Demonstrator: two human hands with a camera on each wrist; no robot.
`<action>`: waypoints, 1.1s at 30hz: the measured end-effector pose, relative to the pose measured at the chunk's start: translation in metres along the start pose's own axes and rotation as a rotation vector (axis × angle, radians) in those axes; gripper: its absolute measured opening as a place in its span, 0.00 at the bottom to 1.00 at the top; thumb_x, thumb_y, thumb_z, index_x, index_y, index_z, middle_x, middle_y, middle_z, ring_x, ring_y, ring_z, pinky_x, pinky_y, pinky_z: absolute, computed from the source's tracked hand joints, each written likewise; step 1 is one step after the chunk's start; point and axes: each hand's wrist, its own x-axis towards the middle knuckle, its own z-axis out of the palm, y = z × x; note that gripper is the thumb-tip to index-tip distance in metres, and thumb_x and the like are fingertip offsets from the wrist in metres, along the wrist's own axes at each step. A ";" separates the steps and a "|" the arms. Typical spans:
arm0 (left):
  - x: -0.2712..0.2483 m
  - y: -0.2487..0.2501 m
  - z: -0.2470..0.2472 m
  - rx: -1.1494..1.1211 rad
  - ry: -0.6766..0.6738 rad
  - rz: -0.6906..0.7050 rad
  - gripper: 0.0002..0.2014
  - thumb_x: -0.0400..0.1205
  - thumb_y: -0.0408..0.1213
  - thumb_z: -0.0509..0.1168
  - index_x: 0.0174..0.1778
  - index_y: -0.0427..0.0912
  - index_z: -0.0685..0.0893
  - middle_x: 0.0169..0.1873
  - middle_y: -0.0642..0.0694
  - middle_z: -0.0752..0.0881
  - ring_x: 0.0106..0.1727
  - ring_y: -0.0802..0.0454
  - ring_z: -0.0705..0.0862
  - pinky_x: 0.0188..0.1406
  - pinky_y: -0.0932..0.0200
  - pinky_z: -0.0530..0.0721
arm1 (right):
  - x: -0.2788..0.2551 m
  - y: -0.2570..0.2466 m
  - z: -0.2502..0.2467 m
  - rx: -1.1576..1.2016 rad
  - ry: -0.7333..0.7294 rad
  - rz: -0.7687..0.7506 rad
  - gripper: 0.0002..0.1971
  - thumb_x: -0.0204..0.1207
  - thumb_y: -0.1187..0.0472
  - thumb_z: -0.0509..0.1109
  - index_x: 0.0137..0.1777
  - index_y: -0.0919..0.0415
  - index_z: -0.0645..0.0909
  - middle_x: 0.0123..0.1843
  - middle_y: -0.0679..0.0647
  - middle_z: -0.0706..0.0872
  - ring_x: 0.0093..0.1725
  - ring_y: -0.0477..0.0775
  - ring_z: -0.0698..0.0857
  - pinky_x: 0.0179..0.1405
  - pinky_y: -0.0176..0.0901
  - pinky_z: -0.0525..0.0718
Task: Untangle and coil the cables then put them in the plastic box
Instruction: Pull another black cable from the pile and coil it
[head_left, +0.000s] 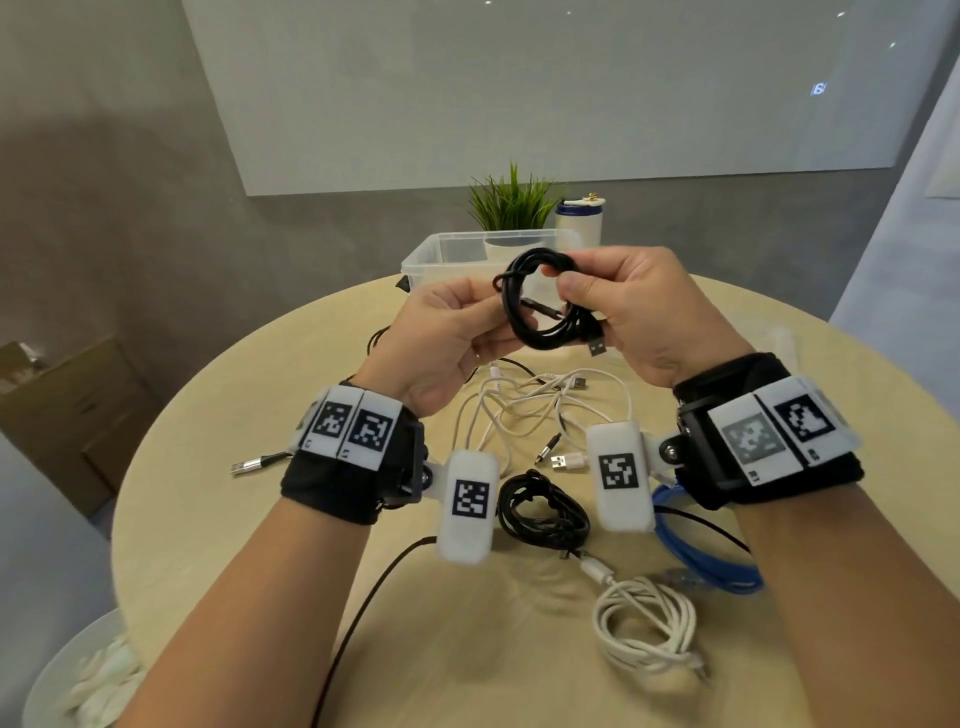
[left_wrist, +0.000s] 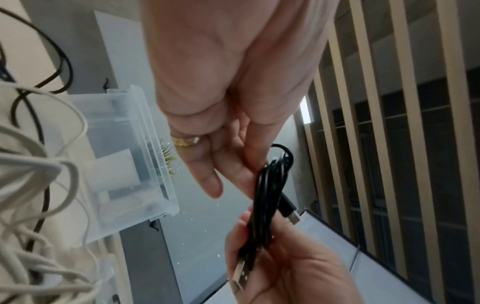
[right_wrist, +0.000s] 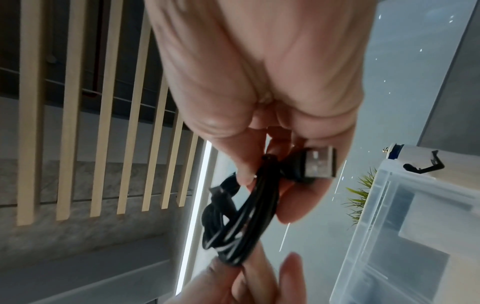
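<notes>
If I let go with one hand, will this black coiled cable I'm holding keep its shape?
Probably not fully. The black coiled cable has nothing tying its loops, so they would likely spring looser. Its USB plug hangs free and may swing. It looks light, so the right hand could likely hold it alone.

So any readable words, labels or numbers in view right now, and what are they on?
No readable words or brand names.
Wrist bands: square black-and-white marker patterns, no words; tiny characters at their corners too small to read.
Wall panel: small bluish glowing sign, too blurred to read.
Plastic box: no label visible.
</notes>
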 end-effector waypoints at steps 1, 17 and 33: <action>0.000 -0.001 -0.001 -0.017 -0.024 -0.013 0.08 0.84 0.28 0.59 0.46 0.36 0.84 0.36 0.45 0.90 0.39 0.54 0.88 0.46 0.60 0.88 | 0.001 0.000 -0.001 0.011 0.036 -0.006 0.09 0.80 0.71 0.68 0.52 0.61 0.87 0.38 0.55 0.85 0.37 0.52 0.85 0.45 0.70 0.86; -0.001 0.003 0.017 -0.134 0.028 -0.106 0.16 0.89 0.43 0.52 0.39 0.43 0.76 0.27 0.51 0.77 0.36 0.55 0.79 0.54 0.55 0.77 | 0.000 0.002 0.001 -0.075 -0.016 -0.077 0.08 0.78 0.71 0.70 0.55 0.62 0.86 0.40 0.54 0.87 0.35 0.47 0.85 0.34 0.48 0.89; -0.004 0.000 0.010 0.403 -0.101 -0.029 0.16 0.89 0.42 0.51 0.39 0.45 0.78 0.33 0.52 0.77 0.34 0.60 0.74 0.38 0.66 0.72 | 0.000 0.003 0.004 -0.097 -0.181 -0.012 0.12 0.88 0.64 0.55 0.51 0.58 0.80 0.31 0.52 0.76 0.31 0.47 0.76 0.42 0.46 0.76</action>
